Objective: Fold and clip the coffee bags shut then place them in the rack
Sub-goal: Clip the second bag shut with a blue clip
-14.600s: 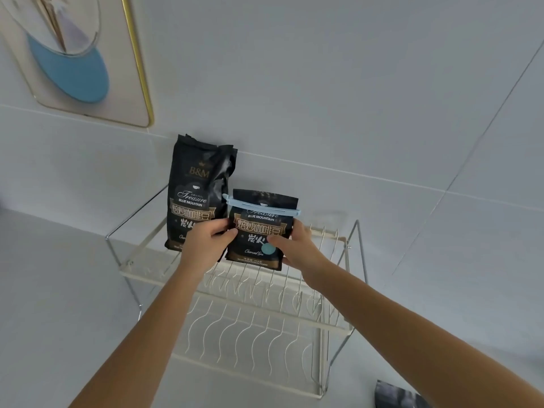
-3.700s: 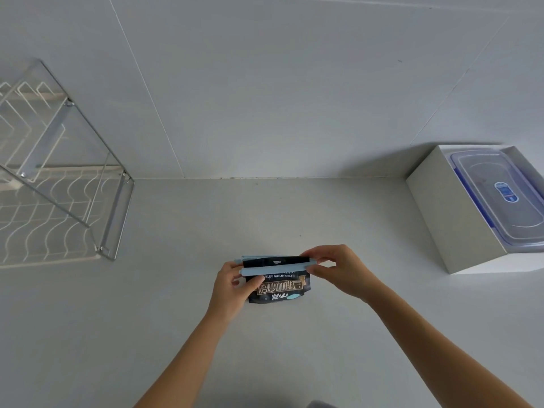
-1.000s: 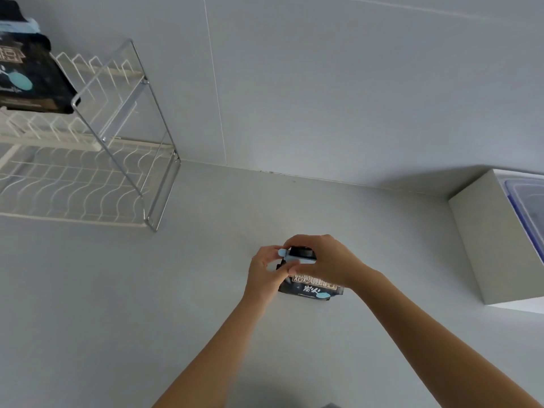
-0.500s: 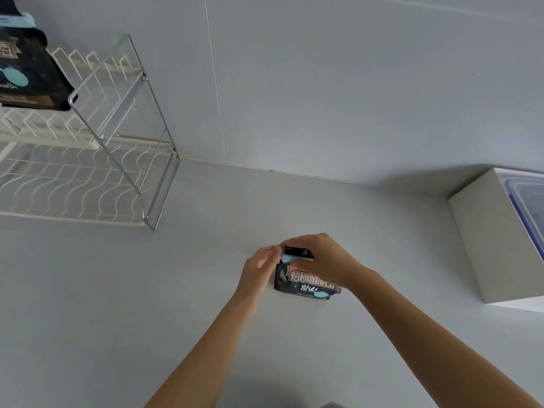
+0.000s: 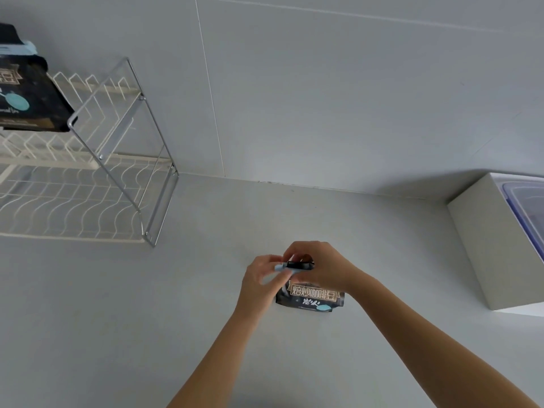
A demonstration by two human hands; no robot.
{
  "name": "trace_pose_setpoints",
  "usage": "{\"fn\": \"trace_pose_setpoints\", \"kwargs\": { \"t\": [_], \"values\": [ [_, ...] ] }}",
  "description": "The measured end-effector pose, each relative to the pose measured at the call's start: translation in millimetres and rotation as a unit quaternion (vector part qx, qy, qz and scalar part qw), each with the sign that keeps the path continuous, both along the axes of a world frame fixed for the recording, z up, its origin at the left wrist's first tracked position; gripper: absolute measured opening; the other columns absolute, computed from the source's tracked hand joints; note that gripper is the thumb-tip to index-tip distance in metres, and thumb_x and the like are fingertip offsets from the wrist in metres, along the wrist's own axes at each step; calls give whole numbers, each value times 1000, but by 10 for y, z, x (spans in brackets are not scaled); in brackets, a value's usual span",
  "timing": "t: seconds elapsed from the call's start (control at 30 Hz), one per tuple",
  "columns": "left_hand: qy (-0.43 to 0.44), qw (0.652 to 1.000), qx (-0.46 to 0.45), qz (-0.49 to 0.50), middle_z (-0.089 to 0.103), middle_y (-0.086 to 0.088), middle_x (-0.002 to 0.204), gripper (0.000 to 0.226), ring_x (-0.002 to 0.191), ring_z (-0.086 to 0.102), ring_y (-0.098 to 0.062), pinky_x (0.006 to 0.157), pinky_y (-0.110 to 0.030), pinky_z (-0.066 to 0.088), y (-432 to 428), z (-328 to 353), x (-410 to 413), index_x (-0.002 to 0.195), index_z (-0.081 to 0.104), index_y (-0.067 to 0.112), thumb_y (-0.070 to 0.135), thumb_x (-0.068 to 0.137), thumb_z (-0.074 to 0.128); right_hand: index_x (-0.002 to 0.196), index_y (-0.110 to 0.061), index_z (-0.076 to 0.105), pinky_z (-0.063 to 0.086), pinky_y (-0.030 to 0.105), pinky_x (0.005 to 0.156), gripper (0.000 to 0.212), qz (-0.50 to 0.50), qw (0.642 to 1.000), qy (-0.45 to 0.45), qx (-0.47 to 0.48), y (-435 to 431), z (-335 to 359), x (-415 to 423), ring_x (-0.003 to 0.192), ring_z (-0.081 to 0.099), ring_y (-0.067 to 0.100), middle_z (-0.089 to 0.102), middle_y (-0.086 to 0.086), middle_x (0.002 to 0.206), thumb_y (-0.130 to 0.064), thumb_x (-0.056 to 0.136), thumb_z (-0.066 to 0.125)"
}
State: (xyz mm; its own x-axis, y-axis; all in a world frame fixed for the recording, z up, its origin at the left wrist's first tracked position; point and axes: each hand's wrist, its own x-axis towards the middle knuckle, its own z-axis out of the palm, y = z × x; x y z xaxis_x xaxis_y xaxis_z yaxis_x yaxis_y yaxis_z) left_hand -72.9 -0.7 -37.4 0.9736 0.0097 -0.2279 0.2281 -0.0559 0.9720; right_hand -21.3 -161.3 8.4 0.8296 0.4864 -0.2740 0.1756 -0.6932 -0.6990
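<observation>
A small black coffee bag point(image 5: 312, 297) with gold lettering stands on the white counter in the middle of the view. Its top is folded over, and a light blue clip point(image 5: 281, 268) sits across the fold. My right hand point(image 5: 319, 266) covers the folded top from the right and grips it. My left hand point(image 5: 260, 278) pinches the left end of the clip. Another black coffee bag point(image 5: 28, 92) with a blue clip stands on the upper tier of the white wire rack point(image 5: 97, 184) at the far left.
A white box point(image 5: 488, 248) with a clear blue-rimmed lidded container point(image 5: 527, 207) on top stands at the right edge against the wall. The tiled wall runs close behind the counter. The rack's lower tier holds nothing.
In the last second both hands stayed on the bag's top, and my left hand came back onto the clip's left end. Earlier, a clipped bag was set in the rack.
</observation>
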Motion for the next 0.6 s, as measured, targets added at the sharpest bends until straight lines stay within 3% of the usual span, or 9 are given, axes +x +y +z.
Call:
{"fn": "trace_pose_setpoints", "kwargs": {
  "t": [0.1,0.27,0.4,0.47,0.53,0.6],
  "values": [
    [-54,994,97,5,62,6,95,10,98,54,0,77,1,33,-32,-15,-5,82,71,28,18,82,69,92,-28,66,45,9,66,23,-3,1000,-5,1,-8,-12,8,78,62,-2,70,-12,86,-24,73,78],
    [-76,987,138,29,60,10,89,11,99,51,-5,77,0,32,-57,-78,-58,86,75,15,21,84,66,88,-27,69,51,23,70,15,2,1000,-15,-10,4,-25,3,77,62,3,70,-9,83,-27,74,74],
    [-35,995,89,31,63,-1,96,10,98,57,-5,75,-1,37,-40,-77,-33,89,70,12,20,86,64,90,-31,70,51,21,74,16,-9,1000,-4,-6,-11,-24,11,79,62,2,68,-16,84,-32,74,76],
    [-10,999,39,32,66,-3,95,13,90,62,1,70,-1,41,-23,-43,-22,90,67,10,21,88,61,91,-33,69,54,28,76,15,-33,999,-3,-3,-5,-39,-7,80,62,4,65,-17,86,-35,76,73],
    [2,1000,3,28,67,4,89,14,81,61,11,67,-1,41,-14,-10,-13,83,67,20,19,92,56,91,-35,69,54,33,77,13,-45,999,-2,-4,1,-44,-28,80,61,3,64,-18,87,-38,78,68],
    [8,999,-4,32,68,8,90,20,84,61,10,68,-1,41,-20,-11,-15,82,67,28,17,92,54,90,-36,69,55,35,77,13,-49,999,-1,-3,11,-31,-37,79,61,2,63,-19,86,-35,77,69]
  ]
}}
